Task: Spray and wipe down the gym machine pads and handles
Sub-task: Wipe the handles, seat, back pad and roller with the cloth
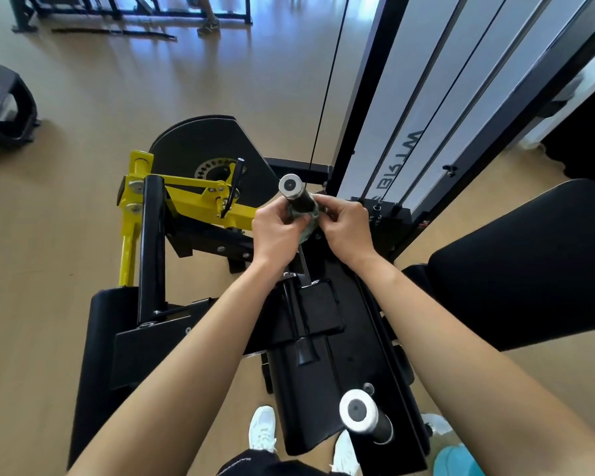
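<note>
Squeezing cloth round handle, left hand and right hand overhang tan floor.

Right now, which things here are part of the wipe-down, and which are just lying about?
In the job: cloth, far handle, near handle, back pad, left hand, right hand.
Lying about: black stand on the floor, another person's shoe.

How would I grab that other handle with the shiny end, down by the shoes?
I'd grab the near handle on its black grip, just below the silver cap, coming in from the side. It is a round bar pointing up at you, so fingers can wrap it; the flat cap gives nothing to hold.
</note>
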Motion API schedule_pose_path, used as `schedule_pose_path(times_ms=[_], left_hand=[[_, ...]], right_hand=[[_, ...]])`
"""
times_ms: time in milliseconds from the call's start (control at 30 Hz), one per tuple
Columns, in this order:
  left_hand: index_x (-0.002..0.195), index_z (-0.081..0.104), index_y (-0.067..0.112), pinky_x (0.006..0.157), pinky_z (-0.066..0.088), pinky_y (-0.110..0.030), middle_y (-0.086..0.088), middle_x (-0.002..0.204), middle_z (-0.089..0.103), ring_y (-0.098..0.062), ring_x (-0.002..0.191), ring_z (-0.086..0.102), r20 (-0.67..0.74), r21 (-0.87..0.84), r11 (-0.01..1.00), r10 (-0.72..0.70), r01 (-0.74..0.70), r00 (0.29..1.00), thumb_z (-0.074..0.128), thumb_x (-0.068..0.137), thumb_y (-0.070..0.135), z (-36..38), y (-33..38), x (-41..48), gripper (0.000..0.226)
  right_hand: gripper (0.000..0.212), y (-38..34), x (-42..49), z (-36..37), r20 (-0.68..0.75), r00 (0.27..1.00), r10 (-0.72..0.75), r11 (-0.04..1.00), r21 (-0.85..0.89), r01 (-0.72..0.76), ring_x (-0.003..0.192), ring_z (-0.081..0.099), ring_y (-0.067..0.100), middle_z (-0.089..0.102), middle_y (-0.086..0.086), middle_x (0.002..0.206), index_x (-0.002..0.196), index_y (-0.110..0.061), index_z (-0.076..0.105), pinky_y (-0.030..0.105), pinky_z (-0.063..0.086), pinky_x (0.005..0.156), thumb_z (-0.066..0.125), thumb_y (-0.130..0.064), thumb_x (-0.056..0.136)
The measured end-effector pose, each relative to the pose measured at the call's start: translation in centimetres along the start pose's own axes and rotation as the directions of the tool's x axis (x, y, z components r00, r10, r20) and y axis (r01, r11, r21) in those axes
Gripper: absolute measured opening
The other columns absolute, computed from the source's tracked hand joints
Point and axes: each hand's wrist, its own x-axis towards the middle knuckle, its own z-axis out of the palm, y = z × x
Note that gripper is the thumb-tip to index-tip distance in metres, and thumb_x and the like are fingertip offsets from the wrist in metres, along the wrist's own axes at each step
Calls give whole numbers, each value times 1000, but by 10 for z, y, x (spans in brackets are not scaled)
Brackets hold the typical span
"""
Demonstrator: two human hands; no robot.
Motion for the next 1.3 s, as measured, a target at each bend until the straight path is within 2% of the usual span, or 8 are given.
schedule_pose_path(times_ms=[233, 533, 700, 833, 900, 1067, 1200, 1300], left_hand=[[134, 64, 14, 97, 56, -23, 2, 118, 74, -8, 113, 72, -227, -137, 959, 214, -249, 950, 73, 91, -4, -9, 22, -24, 47], [103, 77, 21, 84, 62, -50, 1, 92, 78, -19, 89, 75, 24, 169, 986, 8, -12, 1000, 71, 94, 15, 7, -20, -2, 12], [108, 79, 14, 81, 65, -46, 1, 91, 81, -18, 85, 79, 92, 42, 999, -4, 0, 996, 82, 89, 19, 0, -9, -38, 20], [124, 73, 12, 80, 64, -37, -4, 103, 79, -23, 86, 79, 103, -37, 999, 0, 4, 995, 80, 90, 20, -4, 4, -84, 36], [126, 71, 14, 75, 62, -28, -3, 111, 78, -22, 85, 79, 51, -72, 996, -51, 55, 997, 74, 95, 16, -4, 11, -108, 31], [115, 74, 12, 70, 59, -22, -5, 105, 79, -21, 83, 76, -99, -62, 993, -110, 105, 989, 65, 99, 5, 10, 12, -181, 20], [110, 74, 11, 71, 59, -30, -7, 93, 77, -15, 77, 71, -298, -51, 980, -199, 193, 933, 63, 96, -3, 34, -2, -245, 23], [98, 66, 13, 68, 57, -34, -2, 80, 66, -13, 69, 65, -487, -11, 977, -190, 211, 853, 57, 99, 0, 57, -10, -294, 17]], right_hand=[[33, -37, -2, -6, -53, 984, -171, 966, 187, 178, 111, 71, 8, 77, -2, 117, 124, -12, 75, 29, 57, 98, 66, -1, 94], [32, 15, -4, 3, -20, 999, 45, 998, -52, -46, 96, 74, 11, 80, 0, 105, 122, -15, 77, 36, 59, 93, 70, -5, 92], [11, 11, -27, -20, -7, 996, 94, 979, 184, -91, 89, 76, 13, 80, 3, 94, 100, -6, 81, 34, 62, 88, 73, -5, 92], [8, 2, -74, -54, -65, 983, 173, 861, 495, -118, 87, 73, 16, 78, 3, 91, 98, -7, 77, 31, 61, 83, 70, -4, 95], [9, 2, -98, -78, -54, 966, 254, 758, 631, -164, 88, 72, 20, 77, 3, 92, 96, -11, 76, 39, 62, 84, 68, -8, 98], [14, 28, -156, -138, 56, 905, 422, 523, 800, -294, 78, 70, 13, 72, -3, 84, 90, -14, 68, 34, 61, 74, 62, -19, 101], [19, 64, -190, -169, 144, 871, 469, 435, 821, -370, 75, 70, 18, 70, 4, 87, 95, -10, 63, 36, 62, 61, 56, -24, 105], [23, 91, -211, -183, 212, 841, 498, 416, 792, -446, 77, 70, 20, 71, 7, 88, 98, -10, 64, 35, 62, 65, 53, -28, 107]])
